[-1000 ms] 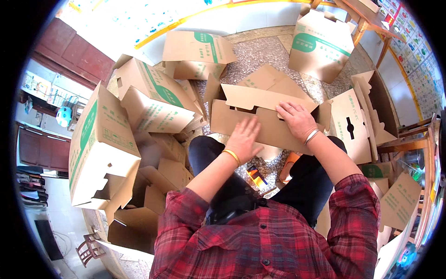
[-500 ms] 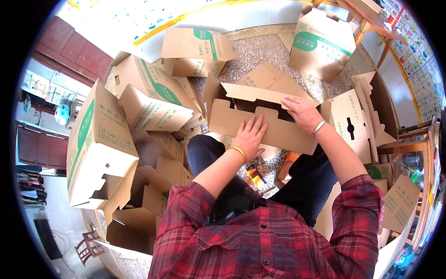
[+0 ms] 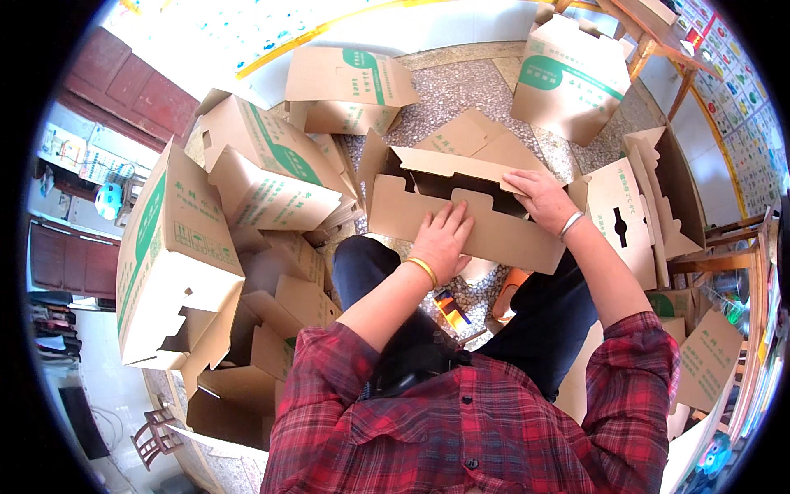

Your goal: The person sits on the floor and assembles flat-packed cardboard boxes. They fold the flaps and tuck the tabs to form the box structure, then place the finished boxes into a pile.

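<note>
Lays flat bare left hand [image 3: 444,245] on brown oblong cardboard box [image 3: 510,240]; touches far flap [image 3: 453,164] with bare right hand [image 3: 544,199], hiding thumb; cannot tell if gripping.

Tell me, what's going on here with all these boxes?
A person is handling a cardboard box. The left hand rests on its near flap; the right hand is at the right end of its far flap. The two flaps stand apart, so the top is not closed. More boxes lie to the left, to the right and beyond.
</note>
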### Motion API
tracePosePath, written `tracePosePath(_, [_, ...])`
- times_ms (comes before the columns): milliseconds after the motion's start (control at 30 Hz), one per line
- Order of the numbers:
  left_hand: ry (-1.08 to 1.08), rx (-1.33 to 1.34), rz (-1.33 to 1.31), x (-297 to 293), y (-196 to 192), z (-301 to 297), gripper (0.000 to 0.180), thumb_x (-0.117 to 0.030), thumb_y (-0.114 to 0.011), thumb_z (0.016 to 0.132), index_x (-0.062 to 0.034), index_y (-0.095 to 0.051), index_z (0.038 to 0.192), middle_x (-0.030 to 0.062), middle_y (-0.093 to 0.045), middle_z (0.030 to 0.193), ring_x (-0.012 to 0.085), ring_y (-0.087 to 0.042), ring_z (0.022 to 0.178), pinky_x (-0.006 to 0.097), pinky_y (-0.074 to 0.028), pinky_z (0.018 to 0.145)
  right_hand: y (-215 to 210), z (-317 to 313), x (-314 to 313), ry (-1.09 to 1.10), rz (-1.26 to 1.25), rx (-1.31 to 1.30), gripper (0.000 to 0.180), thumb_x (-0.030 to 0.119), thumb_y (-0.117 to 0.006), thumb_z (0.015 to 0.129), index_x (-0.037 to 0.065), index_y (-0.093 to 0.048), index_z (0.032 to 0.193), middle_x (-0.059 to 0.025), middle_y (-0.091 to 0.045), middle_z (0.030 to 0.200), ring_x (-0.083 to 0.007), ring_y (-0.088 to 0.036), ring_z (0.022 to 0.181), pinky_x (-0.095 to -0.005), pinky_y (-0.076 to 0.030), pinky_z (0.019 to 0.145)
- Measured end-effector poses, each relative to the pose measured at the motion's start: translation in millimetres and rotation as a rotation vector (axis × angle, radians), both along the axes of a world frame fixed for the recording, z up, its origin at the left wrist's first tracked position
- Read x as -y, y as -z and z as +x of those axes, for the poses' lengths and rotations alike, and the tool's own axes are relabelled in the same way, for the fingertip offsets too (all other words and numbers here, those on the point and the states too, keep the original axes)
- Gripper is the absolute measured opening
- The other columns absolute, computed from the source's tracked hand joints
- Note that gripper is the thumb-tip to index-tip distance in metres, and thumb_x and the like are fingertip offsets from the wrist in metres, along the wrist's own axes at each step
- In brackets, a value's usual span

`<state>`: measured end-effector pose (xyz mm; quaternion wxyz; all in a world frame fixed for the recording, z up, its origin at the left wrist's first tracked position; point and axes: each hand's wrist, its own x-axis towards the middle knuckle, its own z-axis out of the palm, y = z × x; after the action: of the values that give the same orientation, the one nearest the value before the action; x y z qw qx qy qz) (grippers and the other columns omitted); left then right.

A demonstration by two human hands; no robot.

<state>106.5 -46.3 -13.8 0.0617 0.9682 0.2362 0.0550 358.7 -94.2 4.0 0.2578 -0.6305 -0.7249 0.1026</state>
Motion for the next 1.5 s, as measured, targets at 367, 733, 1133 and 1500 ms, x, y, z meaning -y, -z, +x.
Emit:
tracePosePath(367, [-0.09, 0.476, -0.02, -21.2, -21.5, 23.3, 0.037, -0.019, -0.063, 0.079, -0.0041, -0.053, 0.111, 0.017, -0.052, 0.118, 0.0325, -0.058, 0.095, 0.037, -0.048, 0.082, -6.9, 9.3, 5.3, -0.055, -0.173, -0.111, 0.049, 0.026, -0.064, 0.077, 0.002, -0.054, 0.119, -0.0174, -0.053, 0.123, -0.0316, -0.049, 0.114, -0.035, -0.037, 0.099])
tracePosePath(733, [-0.315, 0.223, -0.436, -41.7, -46.9, 38.5, 0.071, -0.032, -0.058, 0.082, -0.0043, -0.026, 0.139, 0.0226, -0.01, 0.147, 0.0383, -0.051, 0.111, 0.041, -0.046, 0.089, -72.3, 30.1, 55.4, 0.233, 0.321, -0.804, 0.03, 0.008, -0.054, 0.089, 0.0, -0.055, 0.118, -0.0073, -0.058, 0.115, -0.0143, -0.052, 0.109, -0.0282, -0.039, 0.096])
tracePosePath(1133, [-0.299, 0.292, -0.548, -51.5, -38.4, 38.1, 0.094, -0.033, -0.069, 0.072, -0.0129, -0.014, 0.145, 0.0216, 0.006, 0.149, 0.0394, -0.043, 0.121, 0.038, -0.044, 0.095, 35.1, 8.8, 105.9, 0.394, 0.261, -0.71, 0.051, 0.019, -0.055, 0.09, 0.004, -0.038, 0.136, -0.0134, -0.036, 0.141, -0.0234, -0.035, 0.13, -0.0333, -0.03, 0.104])
tracePosePath(1500, [-0.226, 0.356, -0.449, -59.8, -26.5, 42.2, 0.095, -0.033, -0.074, 0.068, -0.015, -0.02, 0.144, 0.0225, 0.014, 0.148, 0.0398, -0.039, 0.125, 0.038, -0.042, 0.097, 22.6, 24.5, 96.5, 0.199, 0.097, -0.21, 0.051, 0.01, -0.063, 0.077, 0.013, -0.052, 0.126, -0.013, -0.041, 0.136, -0.0329, -0.038, 0.124, -0.0403, -0.035, 0.102])
